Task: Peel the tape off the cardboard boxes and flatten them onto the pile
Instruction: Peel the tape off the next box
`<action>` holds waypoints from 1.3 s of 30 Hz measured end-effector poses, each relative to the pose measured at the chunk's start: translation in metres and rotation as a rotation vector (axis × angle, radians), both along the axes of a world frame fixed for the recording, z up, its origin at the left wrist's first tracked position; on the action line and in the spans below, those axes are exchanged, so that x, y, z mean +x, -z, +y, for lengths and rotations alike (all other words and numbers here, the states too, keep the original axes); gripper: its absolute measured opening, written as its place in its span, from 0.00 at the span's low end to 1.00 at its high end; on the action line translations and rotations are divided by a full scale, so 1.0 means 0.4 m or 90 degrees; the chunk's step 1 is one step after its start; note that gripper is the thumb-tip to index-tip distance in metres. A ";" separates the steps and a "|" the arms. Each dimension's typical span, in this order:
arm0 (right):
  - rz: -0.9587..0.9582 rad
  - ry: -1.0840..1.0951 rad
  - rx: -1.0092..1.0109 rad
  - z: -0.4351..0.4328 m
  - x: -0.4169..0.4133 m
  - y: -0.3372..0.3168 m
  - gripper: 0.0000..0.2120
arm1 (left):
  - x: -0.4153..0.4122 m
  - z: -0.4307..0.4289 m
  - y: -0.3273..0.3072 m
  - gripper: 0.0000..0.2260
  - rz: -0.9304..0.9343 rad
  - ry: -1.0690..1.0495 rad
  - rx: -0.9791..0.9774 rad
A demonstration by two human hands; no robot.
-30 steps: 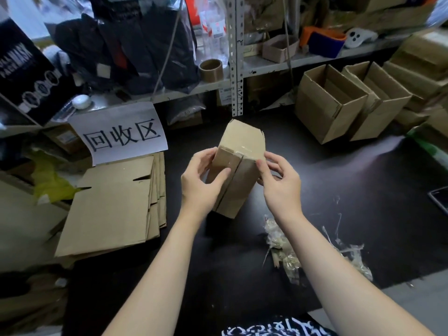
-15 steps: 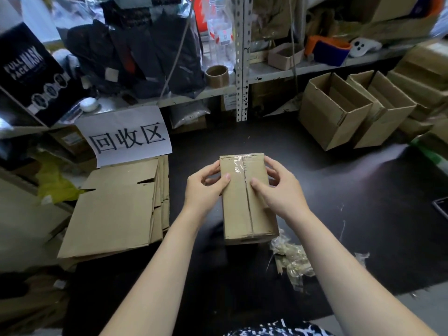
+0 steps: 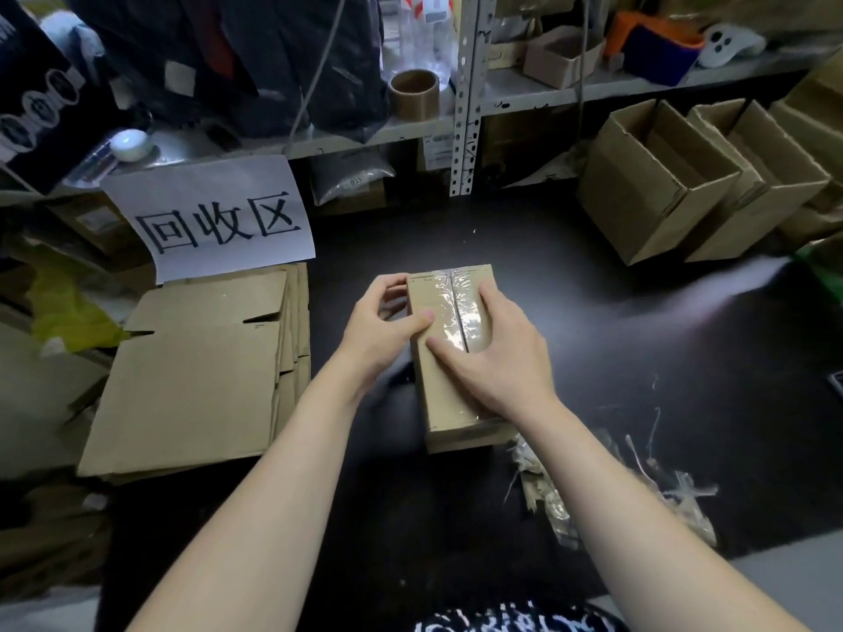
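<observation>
A small closed cardboard box (image 3: 440,403) lies on the dark table at the middle, its top seam sealed with clear tape (image 3: 458,307). My left hand (image 3: 378,330) grips the box's left far edge, thumb on the top face. Lying flat across the top, my right hand (image 3: 497,358) has its thumb pressed beside the seam and its fingers over the right side. A pile of flattened boxes (image 3: 191,380) rests at the left under a white paper sign (image 3: 214,216).
Two open cardboard boxes (image 3: 657,193) lie on their sides at the back right. Crumpled peeled tape (image 3: 606,490) is strewn on the table near my right forearm. A metal shelf (image 3: 465,93) crowded with goods runs along the back.
The box was held up tilted a second ago; it has since been laid flat on the table with the taped seam up, and my right hand has moved onto its top.
</observation>
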State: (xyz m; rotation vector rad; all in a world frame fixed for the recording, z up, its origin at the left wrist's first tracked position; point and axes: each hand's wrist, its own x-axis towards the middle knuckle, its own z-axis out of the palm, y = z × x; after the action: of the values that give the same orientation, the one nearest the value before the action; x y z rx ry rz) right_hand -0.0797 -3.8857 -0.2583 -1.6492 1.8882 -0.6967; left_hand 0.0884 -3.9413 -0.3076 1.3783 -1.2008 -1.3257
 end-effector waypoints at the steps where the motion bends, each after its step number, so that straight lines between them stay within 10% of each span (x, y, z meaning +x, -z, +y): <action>1: 0.009 0.004 -0.013 -0.007 0.001 0.012 0.35 | -0.003 -0.001 0.005 0.24 0.003 -0.001 -0.009; 12: -0.018 0.050 -0.117 -0.051 0.020 0.033 0.11 | 0.009 -0.008 0.025 0.23 0.012 -0.015 -0.006; 39: 0.000 0.062 -0.154 -0.098 0.039 0.039 0.05 | -0.023 0.022 -0.011 0.23 -0.033 -0.039 -0.068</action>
State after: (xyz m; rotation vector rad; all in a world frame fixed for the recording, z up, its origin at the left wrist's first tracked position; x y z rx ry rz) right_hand -0.0641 -3.9251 -0.2741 -1.7079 1.9577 -0.9992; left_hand 0.0790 -3.9325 -0.3031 1.3693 -1.2359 -1.1729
